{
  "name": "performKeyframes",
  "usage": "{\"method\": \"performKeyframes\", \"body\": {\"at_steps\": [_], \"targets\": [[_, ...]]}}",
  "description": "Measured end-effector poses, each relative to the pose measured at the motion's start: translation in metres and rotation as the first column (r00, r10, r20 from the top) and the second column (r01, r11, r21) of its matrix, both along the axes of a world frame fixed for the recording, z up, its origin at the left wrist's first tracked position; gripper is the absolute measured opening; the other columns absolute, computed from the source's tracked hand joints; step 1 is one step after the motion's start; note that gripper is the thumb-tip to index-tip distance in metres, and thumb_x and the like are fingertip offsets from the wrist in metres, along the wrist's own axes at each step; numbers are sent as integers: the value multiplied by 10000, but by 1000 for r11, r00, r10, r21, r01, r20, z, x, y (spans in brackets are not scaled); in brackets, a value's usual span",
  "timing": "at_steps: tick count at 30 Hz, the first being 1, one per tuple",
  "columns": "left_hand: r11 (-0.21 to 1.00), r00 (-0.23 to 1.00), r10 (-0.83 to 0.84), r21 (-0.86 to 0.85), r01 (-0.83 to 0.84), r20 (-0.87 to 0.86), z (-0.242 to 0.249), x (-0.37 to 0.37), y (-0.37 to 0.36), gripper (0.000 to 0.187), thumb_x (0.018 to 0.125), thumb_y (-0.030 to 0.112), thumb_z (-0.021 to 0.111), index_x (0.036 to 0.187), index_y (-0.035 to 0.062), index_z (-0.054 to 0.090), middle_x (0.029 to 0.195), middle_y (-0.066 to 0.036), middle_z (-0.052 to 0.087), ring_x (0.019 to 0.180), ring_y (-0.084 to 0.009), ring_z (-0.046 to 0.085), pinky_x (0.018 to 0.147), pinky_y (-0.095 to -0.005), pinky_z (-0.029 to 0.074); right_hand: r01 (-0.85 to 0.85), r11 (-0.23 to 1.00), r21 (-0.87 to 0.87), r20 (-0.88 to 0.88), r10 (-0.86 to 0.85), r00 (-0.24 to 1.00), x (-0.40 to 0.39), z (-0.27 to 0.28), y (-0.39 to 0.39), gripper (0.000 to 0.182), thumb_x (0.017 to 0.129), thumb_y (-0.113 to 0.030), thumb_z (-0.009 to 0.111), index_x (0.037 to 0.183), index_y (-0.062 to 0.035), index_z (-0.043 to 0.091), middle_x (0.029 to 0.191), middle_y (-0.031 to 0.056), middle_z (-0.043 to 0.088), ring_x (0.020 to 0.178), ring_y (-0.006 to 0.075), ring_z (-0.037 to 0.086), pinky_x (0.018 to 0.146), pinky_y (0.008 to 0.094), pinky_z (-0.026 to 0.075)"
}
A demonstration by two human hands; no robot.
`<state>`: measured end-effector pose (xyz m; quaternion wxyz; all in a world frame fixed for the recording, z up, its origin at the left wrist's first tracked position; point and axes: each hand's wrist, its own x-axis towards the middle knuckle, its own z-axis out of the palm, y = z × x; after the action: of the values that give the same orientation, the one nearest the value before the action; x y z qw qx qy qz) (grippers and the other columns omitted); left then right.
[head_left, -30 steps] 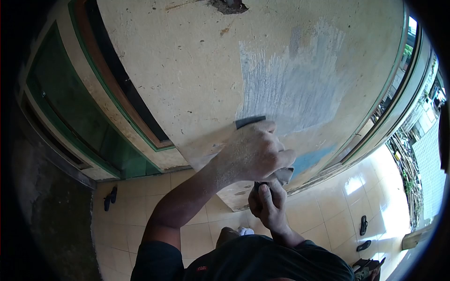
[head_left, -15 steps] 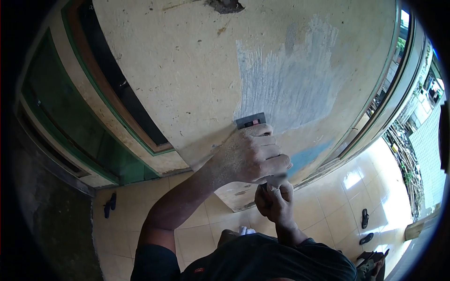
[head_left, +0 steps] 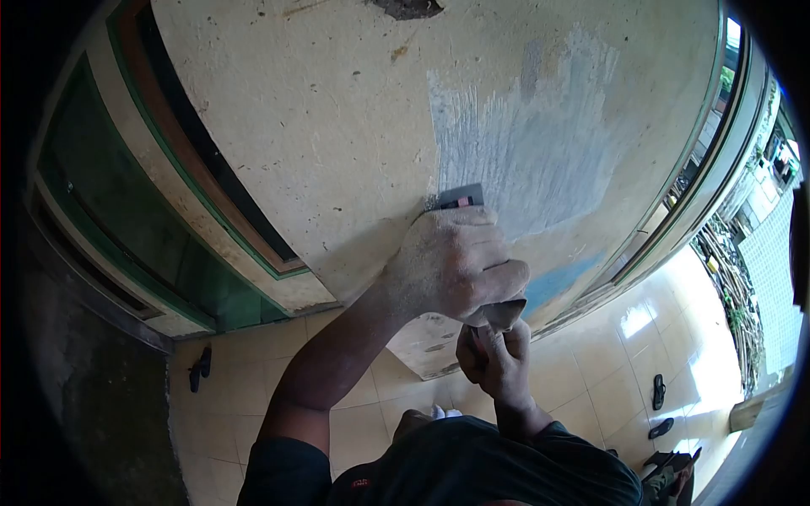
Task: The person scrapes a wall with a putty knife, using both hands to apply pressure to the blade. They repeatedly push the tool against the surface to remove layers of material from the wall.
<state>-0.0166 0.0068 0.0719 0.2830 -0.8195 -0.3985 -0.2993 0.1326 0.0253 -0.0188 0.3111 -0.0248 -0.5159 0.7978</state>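
Note:
My left hand (head_left: 460, 263), dusty and closed, grips a scraper (head_left: 464, 196) with a flat grey blade and a pinkish patch near its top edge. The blade lies close over the wall (head_left: 337, 143), at the lower left edge of a streaky grey-blue patch (head_left: 515, 152). Just below, my right hand (head_left: 499, 358) is closed around the handle of a putty knife (head_left: 507, 314). Its grey metal blade points up beneath my left fingers and is partly hidden by them.
A blue painted area (head_left: 561, 282) shows low on the wall. Green-framed doors (head_left: 135, 219) stand left. Dark sandals (head_left: 659, 392) lie on the tiled floor (head_left: 591, 371) to the right, and another pair (head_left: 200, 369) lies left. Sticks (head_left: 726, 295) are piled outside.
My left hand has moved slightly up the wall with the scraper. More of the putty knife's blade shows, and it is tilted differently above my right hand.

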Motion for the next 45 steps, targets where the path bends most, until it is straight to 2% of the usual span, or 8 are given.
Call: {"method": "performKeyframes", "body": {"at_steps": [7, 8, 15, 17, 21, 28, 34, 45], "targets": [[989, 994, 105, -105, -106, -9, -6, 3, -8, 315, 527, 295, 762, 654, 128, 527, 524, -5, 488, 535, -141, 526, 546, -315, 455, -27, 992, -123, -21, 25, 999, 3, -11, -11, 203, 973, -190, 442, 865, -19, 458, 564, 10, 434, 415, 65, 385, 369, 205, 269], [980, 989, 142, -134, -145, -32, -8, 3, -8, 336, 508, 304, 774, 663, 125, 535, 532, -10, 501, 552, -142, 534, 544, -320, 457, -7, 998, -61, -9, 7, 1000, 3, -12, -7, 206, 973, -195, 443, 866, -19, 456, 569, 11, 436, 419, 68, 388, 370, 201, 269], [997, 998, 60, -52, -59, 22, 10, 6, -2, 309, 524, 279, 767, 624, 122, 520, 542, -27, 530, 546, -157, 532, 555, -307, 465, 79, 993, -82, -1, -79, 997, 3, 10, -12, 185, 966, -171, 450, 871, -12, 455, 567, 19, 434, 441, 65, 390, 381, 202, 275], [984, 995, 91, -159, -86, 28, -7, 6, -6, 309, 501, 265, 776, 616, 124, 526, 576, -24, 565, 559, -167, 543, 568, -306, 475, 43, 995, -88, 9, -42, 999, 7, 1, -14, 160, 971, -134, 428, 884, -4, 459, 554, 10, 424, 443, 58, 381, 389, 206, 271], [996, 999, 42, -75, -39, 28, 7, 5, 6, 244, 539, 237, 742, 615, 121, 542, 566, -38, 555, 569, -173, 537, 578, -311, 481, 134, 991, 8, 46, -134, 990, 1, 7, -3, 157, 972, -129, 425, 878, -7, 455, 557, 13, 445, 443, 50, 379, 396, 200, 272], [969, 990, 142, -206, -139, 0, -5, 10, -2, 286, 528, 270, 779, 631, 116, 560, 582, -39, 577, 568, -175, 558, 654, -322, 488, 111, 994, -19, 67, -109, 992, 5, -2, -8, 156, 971, -128, 433, 872, -12, 466, 564, 0, 428, 441, 54, 365, 398, 202, 271], [972, 986, 165, -171, -163, -3, 0, 14, 1, 261, 558, 272, 767, 657, 118, 581, 560, -37, 568, 547, -155, 563, 746, -326, 467, 53, 994, -94, -19, -56, 998, 2, -6, -2, 142, 974, -107, 416, 883, -13, 472, 562, -4, 412, 430, 51, 342, 392, 206, 259], [974, 985, 171, -144, -172, -21, 10, 12, 1, 237, 541, 240, 762, 654, 133, 583, 563, -27, 577, 538, -151, 552, 702, -321, 473, 50, 997, -67, -54, -54, 997, -5, -3, 1, 170, 975, -146, 427, 884, -10, 475, 564, -17, 399, 435, 48, 360, 392, 200, 271]]}}
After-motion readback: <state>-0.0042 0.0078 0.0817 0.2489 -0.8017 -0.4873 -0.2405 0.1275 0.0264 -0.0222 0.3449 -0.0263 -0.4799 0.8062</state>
